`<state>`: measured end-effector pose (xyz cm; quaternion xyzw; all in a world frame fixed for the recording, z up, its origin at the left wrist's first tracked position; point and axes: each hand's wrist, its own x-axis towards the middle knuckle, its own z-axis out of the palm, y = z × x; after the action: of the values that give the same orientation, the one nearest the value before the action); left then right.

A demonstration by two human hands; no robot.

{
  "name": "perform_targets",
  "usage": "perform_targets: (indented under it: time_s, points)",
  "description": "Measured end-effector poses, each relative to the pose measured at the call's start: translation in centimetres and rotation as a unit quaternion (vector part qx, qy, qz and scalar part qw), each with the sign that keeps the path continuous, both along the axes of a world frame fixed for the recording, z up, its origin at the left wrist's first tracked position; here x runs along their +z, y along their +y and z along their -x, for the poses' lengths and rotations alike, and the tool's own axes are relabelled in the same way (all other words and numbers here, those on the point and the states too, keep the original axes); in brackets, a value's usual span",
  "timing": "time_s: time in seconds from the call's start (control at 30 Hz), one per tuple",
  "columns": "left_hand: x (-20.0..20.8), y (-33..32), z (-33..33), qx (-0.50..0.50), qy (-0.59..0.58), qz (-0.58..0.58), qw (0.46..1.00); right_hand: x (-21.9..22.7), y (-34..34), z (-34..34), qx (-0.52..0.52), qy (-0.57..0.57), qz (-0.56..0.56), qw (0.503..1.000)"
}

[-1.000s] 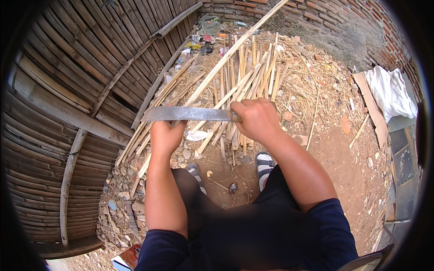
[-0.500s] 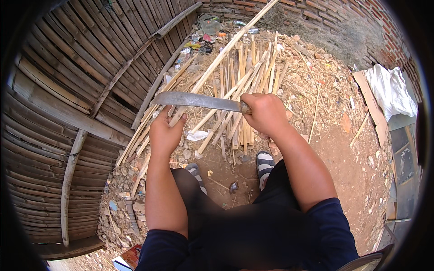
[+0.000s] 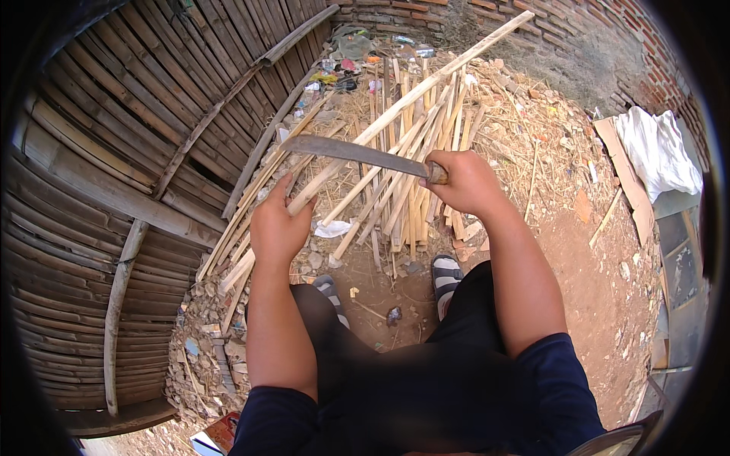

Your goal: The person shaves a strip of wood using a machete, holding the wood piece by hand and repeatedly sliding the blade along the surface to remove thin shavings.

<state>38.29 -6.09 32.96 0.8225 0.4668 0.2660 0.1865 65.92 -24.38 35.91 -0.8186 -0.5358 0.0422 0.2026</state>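
Observation:
My left hand [image 3: 280,228] is closed round a long, pale split-bamboo strip [image 3: 426,85], which slants from lower left up toward the brick wall. The strip's near end pokes out below that hand. In my right hand [image 3: 465,182] is the wooden handle of a machete [image 3: 357,154]. Its broad grey blade points left and lies across the strip in view, a short way beyond my left hand. Whether the edge touches the strip I cannot tell. Beneath both, a loose pile of bamboo strips [image 3: 414,220] lies on the ground.
A bamboo slat wall [image 3: 99,182] rises close on the left, with more strips along its foot. The brick wall [image 3: 525,45] closes the far side. Rubble and litter cover the ground. At right are a white sack [image 3: 658,152] and cardboard [image 3: 625,178]. My feet in striped socks stand before the pile.
The strip's far end has swung right and lower, and its near end now shows below my left hand. The machete has shifted right, its handle dipping slightly.

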Motion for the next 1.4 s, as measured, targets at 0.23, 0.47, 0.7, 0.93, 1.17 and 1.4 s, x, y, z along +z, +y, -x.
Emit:
perform_targets:
  time_s: [0.23,0.47,0.7,0.93,1.17,1.4]
  points:
    - [-0.7,0.1,-0.1,-0.028,-0.017,-0.031,0.999,-0.8,-1.8,-4.3,-0.101,0.093,-0.051,0.989]
    - [1.6,-0.2,0.2,-0.048,0.008,-0.017,0.999,-0.5,-0.5,-1.1,0.057,0.036,-0.021,0.998]
    - [5.0,-4.8,9.2,0.030,0.054,-0.042,0.997,-0.9,-3.9,-6.6,-0.069,0.166,-0.121,0.976]
    - [2.9,-12.9,19.0,0.086,0.056,-0.050,0.993,-0.3,-5.3,0.8,0.176,-0.031,-0.059,0.982]
    - [3.3,-15.6,27.7,0.077,0.001,-0.093,0.993,2.8,-10.7,1.8,0.088,0.019,-0.122,0.988]
    - [1.6,-16.6,27.8,0.005,-0.046,-0.105,0.993,1.0,-18.4,6.2,0.062,0.025,-0.177,0.982]
